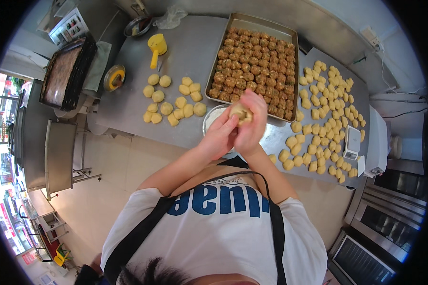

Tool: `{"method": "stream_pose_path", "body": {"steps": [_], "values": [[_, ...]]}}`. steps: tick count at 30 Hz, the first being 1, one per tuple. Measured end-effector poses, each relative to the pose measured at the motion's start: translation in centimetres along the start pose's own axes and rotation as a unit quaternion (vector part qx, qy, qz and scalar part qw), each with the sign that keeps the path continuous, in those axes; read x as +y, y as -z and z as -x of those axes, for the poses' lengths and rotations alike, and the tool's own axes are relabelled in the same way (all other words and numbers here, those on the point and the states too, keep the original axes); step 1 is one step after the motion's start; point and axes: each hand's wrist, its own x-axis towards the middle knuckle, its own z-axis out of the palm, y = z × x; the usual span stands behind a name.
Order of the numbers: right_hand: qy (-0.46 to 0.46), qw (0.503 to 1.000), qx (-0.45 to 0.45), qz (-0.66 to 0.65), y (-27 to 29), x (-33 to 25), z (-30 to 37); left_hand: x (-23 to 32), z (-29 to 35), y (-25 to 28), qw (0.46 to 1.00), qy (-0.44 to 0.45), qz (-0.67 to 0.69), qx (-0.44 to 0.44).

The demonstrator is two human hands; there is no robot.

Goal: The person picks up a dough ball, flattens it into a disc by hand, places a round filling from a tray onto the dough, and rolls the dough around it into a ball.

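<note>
Both my hands meet in front of my chest, above the near edge of a metal table. My left hand (218,137) cups a piece of pale yellow dough (241,113) from below and the left. Around its other side curl the fingers of my right hand (253,124), so much of the dough is hidden. Its top looks gathered, with a hollow; whether filling is inside I cannot tell. Partly behind my left hand stands a bowl of white powder (211,118). Just beyond my hands is a large metal tray (263,22) with rows of brown filling balls (254,61).
Round dough balls (166,108) lie left of the tray. Many dough pieces (323,128) cover the right side, beside a white scale (352,142). A yellow scoop (157,46), a small bowl (114,78) and a plastic bag (171,18) sit at the left and back.
</note>
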Motion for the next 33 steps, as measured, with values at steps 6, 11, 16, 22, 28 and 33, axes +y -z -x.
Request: {"method": "stream_pose_path", "body": {"steps": [6, 11, 16, 22, 28, 33], "values": [[0.016, 0.981, -0.190, -0.041, 1.9, 1.1, -0.2, -0.1, 0.1, 1.8, 0.988, -0.033, -0.152, -0.027], [-0.012, 0.988, -0.132, -0.079, 1.8, 1.3, 0.9, 1.7, -1.0, 2.4, 0.986, -0.008, 0.024, -0.164], [0.031, 0.963, -0.260, 0.060, 1.4, 0.1, 0.4, 2.7, -1.4, 0.5, 0.986, 0.038, 0.142, 0.079], [0.094, 0.942, -0.304, 0.103, 0.4, 3.4, 2.4, 0.5, -2.1, 2.2, 0.982, 0.039, 0.082, 0.167], [0.017, 0.948, -0.316, 0.042, -1.3, 6.2, 4.2, -0.3, -3.6, 6.7, 0.950, 0.114, 0.196, 0.217], [-0.031, 0.924, -0.373, 0.074, -2.5, 6.5, 6.0, -1.8, -3.4, 9.9, 0.946, 0.138, 0.149, 0.253]]}}
